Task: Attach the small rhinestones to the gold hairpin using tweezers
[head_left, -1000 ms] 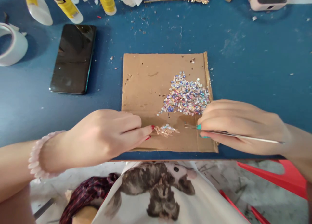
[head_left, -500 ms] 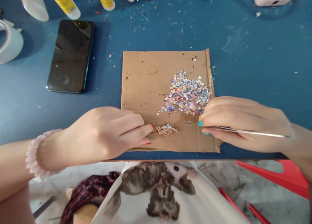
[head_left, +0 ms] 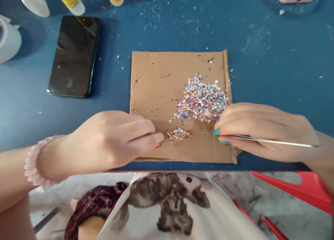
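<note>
While the left grip (head_left: 114, 139) pinches a gilt ornament (head_left: 179, 134) and the right grip (head_left: 261, 132) clamps tweezers (head_left: 273, 140), far-left bottles (head_left: 71, 1) are cut off, contents indiscernible.

The tweezers (head_left: 287, 142) look like thin metal, smooth and shiny. The small ornament (head_left: 179, 135) seems to be metal also, gold-coloured, with a rough and uneven surface. The little stones (head_left: 200, 101) are glossy and reflect the light in many spots. The cardboard (head_left: 153, 90) is brown, matt and marked with small stains. The phone (head_left: 74, 55) has a dark, very glossy face, like glass. The desk (head_left: 273, 59) appears mostly matt, slightly scuffed. The apron-like garment (head_left: 219, 219) is soft-looking printed cloth.
</note>
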{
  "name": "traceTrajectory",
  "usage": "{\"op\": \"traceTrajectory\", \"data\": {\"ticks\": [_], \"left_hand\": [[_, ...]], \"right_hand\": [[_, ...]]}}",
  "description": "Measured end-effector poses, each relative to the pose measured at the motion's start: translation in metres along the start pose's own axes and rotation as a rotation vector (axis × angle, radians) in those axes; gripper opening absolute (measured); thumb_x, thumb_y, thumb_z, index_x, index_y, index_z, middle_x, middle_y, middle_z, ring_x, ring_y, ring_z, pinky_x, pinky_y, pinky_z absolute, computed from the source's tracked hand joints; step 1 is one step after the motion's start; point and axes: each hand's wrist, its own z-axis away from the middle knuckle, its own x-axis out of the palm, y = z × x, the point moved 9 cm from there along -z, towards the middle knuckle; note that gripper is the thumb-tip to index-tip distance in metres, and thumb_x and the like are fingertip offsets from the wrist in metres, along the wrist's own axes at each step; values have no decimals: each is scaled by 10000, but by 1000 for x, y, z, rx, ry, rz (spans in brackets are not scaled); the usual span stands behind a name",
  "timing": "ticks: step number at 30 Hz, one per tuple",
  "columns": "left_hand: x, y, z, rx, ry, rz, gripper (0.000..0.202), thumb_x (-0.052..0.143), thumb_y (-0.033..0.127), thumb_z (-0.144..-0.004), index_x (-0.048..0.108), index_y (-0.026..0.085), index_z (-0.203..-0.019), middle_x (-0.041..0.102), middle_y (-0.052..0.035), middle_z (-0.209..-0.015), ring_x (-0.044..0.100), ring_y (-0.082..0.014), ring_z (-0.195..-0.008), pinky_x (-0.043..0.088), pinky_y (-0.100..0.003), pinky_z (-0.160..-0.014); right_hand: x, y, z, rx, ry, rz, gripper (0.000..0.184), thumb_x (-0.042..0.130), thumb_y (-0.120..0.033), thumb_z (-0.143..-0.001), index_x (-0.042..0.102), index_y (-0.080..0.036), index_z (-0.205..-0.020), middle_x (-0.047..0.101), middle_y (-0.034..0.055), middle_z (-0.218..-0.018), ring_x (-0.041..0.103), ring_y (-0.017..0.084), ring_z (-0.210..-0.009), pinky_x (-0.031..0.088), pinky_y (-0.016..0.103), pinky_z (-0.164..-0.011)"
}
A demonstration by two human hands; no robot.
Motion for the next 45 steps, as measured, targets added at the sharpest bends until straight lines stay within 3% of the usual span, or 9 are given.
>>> {"op": "traceTrajectory", "data": {"ticks": [7,28,45], "left_hand": [[-4,-2,-3,-26,37,-20,339,362,84,-1073,679,163,-984,710,-22,-771,567,-163,-591,378,-306,-531],[-1,-2,0,12,32,-3,242,413,110,-1079,649,160,-1060,718,-9,-809,588,-163,-627,355,-305,-539],[-1,-1,-2,-2,30,23,262,364,124,-1093,622,168,-1092,718,-9,-820,604,-157,-638,366,-311,-528]], "right_hand": [[2,-1,0,0,-3,9,135,615,-85,-941,625,-186,-1031,724,18,-879,697,152,-876,610,280,-903],[2,-4,-2,10,-24,-15,193,586,9,-933,606,-153,-1036,714,52,-873,633,133,-919,557,254,-911],[1,-6,-2,69,-30,-30,155,573,-43,-965,593,-186,-1022,699,26,-870,647,117,-892,583,241,-876]]}}
